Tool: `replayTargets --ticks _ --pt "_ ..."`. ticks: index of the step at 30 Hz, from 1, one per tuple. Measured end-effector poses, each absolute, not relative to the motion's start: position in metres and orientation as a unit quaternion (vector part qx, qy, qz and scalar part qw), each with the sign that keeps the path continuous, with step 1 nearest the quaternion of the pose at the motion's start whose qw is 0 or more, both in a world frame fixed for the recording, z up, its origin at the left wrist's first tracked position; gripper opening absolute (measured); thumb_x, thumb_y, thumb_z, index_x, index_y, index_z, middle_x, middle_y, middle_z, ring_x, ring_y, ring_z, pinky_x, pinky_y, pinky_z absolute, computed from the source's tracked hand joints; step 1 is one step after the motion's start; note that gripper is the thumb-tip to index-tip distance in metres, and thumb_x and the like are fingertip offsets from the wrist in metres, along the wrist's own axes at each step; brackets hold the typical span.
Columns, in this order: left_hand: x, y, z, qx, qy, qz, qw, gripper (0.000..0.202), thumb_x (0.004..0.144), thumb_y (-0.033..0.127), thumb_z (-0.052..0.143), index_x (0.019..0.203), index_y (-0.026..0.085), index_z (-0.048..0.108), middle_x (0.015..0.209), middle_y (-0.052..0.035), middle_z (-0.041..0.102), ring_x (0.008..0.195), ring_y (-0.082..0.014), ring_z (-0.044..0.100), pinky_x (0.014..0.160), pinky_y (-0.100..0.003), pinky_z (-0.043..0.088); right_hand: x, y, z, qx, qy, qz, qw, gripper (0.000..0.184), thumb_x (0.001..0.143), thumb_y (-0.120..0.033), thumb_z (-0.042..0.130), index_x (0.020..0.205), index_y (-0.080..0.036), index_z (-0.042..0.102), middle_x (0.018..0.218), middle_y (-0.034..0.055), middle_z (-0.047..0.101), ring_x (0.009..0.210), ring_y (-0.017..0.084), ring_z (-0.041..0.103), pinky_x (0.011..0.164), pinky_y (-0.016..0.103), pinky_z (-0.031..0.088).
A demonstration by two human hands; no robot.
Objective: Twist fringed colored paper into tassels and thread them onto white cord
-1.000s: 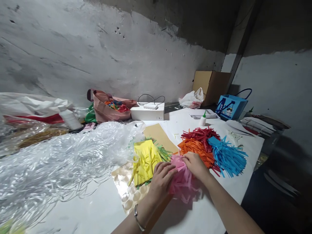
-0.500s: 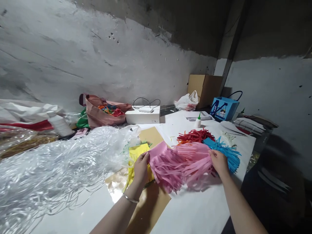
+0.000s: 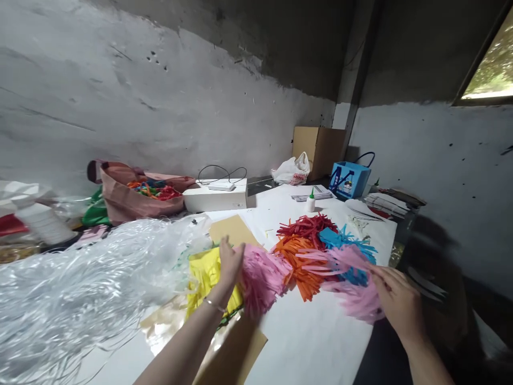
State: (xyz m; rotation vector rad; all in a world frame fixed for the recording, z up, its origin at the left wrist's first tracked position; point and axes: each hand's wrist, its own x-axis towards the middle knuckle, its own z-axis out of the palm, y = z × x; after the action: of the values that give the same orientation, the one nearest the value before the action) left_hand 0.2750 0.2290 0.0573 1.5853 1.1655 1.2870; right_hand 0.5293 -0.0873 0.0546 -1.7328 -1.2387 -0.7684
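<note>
My left hand (image 3: 229,266), a bangle on its wrist, has its thumb and fingers apart between a yellow fringed paper bundle (image 3: 203,270) and a pink fringed paper piece (image 3: 262,278) lying on the table. My right hand (image 3: 398,299) pinches a second pink fringed paper piece (image 3: 348,262) by its edge. Its strips trail leftward over orange fringed paper (image 3: 298,259) and blue fringed paper (image 3: 356,243). Red fringed paper (image 3: 310,229) lies just behind. Beneath the yellow bundle is a brown sheet (image 3: 236,347).
A heap of shiny clear strips (image 3: 100,283) covers the left side. A white glue bottle (image 3: 310,202) with a green tip stands behind the fringes. Farther back are a pink fabric bag (image 3: 124,200), a white box (image 3: 216,199), a cardboard box (image 3: 320,149) and a blue bag (image 3: 350,181).
The two pink fringed pieces have come apart. My right hand has drawn one to the right, uncovering the orange fringe. My left hand has opened beside the other. The view has turned right.
</note>
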Motion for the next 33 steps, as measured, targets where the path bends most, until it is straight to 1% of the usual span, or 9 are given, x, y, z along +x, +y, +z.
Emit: replayTargets --ticks 3,6,8,11,14,17,21,27,33 --pt "0.275 0.172 0.079 0.757 0.293 0.436 0.388 0.073 0.074 0.035 0.083 0.140 0.025 0.051 0.146 -0.0092 0.054 0.140 -0.0286 0.043 0.119 -0.044 0.033 0.490 -0.081 0.080 -0.622 -0.626 -0.286 0.372 0.022 0.096 -0.016 0.052 0.105 -0.021 0.072 0.092 0.0054 0.077 0.084 0.021 0.070 0.083 0.038 0.054" --pt "0.264 0.110 0.100 0.914 -0.010 0.307 0.265 0.094 0.078 0.046 0.079 0.154 0.025 0.027 0.159 -0.0142 0.036 0.150 -0.0326 0.023 0.123 -0.054 0.020 0.446 -0.069 0.102 -0.569 -0.713 -0.218 0.347 0.026 0.096 -0.007 0.047 0.104 -0.019 0.069 0.087 0.0041 0.075 0.077 0.018 0.069 0.086 0.040 0.052" --pt "0.249 0.082 0.109 0.940 -0.055 0.268 0.205 0.090 0.082 0.040 0.076 0.154 0.025 0.025 0.151 -0.0143 0.049 0.145 -0.0312 0.034 0.122 -0.058 0.015 0.420 -0.064 0.113 -0.529 -0.750 -0.174 0.357 0.026 0.096 -0.006 0.047 0.104 -0.018 0.068 0.083 0.0038 0.073 0.077 0.018 0.068 0.087 0.040 0.051" --pt "0.213 0.068 0.107 0.952 0.019 0.244 0.186 0.053 0.089 0.026 0.066 0.139 0.025 0.048 0.109 -0.0069 0.074 0.106 -0.0230 0.066 0.118 -0.054 0.025 0.391 -0.062 0.120 -0.478 -0.784 -0.110 0.381 0.025 0.097 -0.007 0.048 0.110 -0.018 0.067 0.086 0.0048 0.074 0.081 0.018 0.069 0.086 0.037 0.052" --pt "0.161 0.073 0.088 0.961 0.093 0.197 0.169 0.012 0.087 0.019 0.061 0.096 0.025 0.068 0.078 -0.0003 0.071 0.079 -0.0185 0.067 0.105 -0.046 0.039 0.374 -0.057 0.115 -0.456 -0.797 -0.031 0.395 0.023 0.097 -0.013 0.052 0.111 -0.017 0.069 0.089 0.0058 0.077 0.080 0.017 0.070 0.078 0.030 0.053" --pt "0.096 0.079 0.068 0.961 0.182 0.159 0.132 0.016 0.083 0.010 0.058 0.072 0.022 0.063 0.068 0.0004 0.068 0.073 -0.0177 0.065 0.094 -0.040 0.044 0.352 -0.038 0.099 -0.461 -0.807 0.031 0.368 0.020 0.097 -0.018 0.056 0.107 -0.019 0.073 0.087 0.0050 0.078 0.074 0.016 0.072 0.068 0.024 0.053" --pt "0.003 0.076 0.062 0.930 0.307 0.200 0.014 0.027 0.082 0.005 0.052 0.089 0.024 0.070 0.075 -0.0004 0.073 0.075 -0.0198 0.067 0.095 -0.046 0.041 0.294 -0.002 0.080 -0.426 -0.846 0.026 0.320 0.018 0.095 -0.018 0.058 0.105 -0.019 0.074 0.086 0.0047 0.079 0.072 0.016 0.073 0.066 0.024 0.055" --pt "-0.119 0.037 0.067 0.827 0.410 0.292 -0.251 0.028 0.088 0.008 0.052 0.098 0.025 0.071 0.093 -0.0049 0.077 0.097 -0.0274 0.067 0.109 -0.056 0.032 0.183 0.014 0.051 -0.258 -0.883 -0.165 0.355 0.035 0.096 -0.006 0.044 0.124 -0.009 0.064 0.127 0.0151 0.068 0.126 0.026 0.059 0.108 0.047 0.047" --pt "-0.176 -0.027 -0.003 0.848 0.470 0.198 -0.147 0.039 0.087 0.019 0.051 0.123 0.021 0.065 0.123 -0.0124 0.071 0.103 -0.0268 0.068 0.080 -0.036 0.054 0.144 -0.003 -0.025 -0.207 -0.939 -0.140 0.234 0.026 0.093 -0.007 0.050 0.113 -0.006 0.066 0.116 0.0155 0.073 0.110 0.027 0.067 0.103 0.045 0.052"
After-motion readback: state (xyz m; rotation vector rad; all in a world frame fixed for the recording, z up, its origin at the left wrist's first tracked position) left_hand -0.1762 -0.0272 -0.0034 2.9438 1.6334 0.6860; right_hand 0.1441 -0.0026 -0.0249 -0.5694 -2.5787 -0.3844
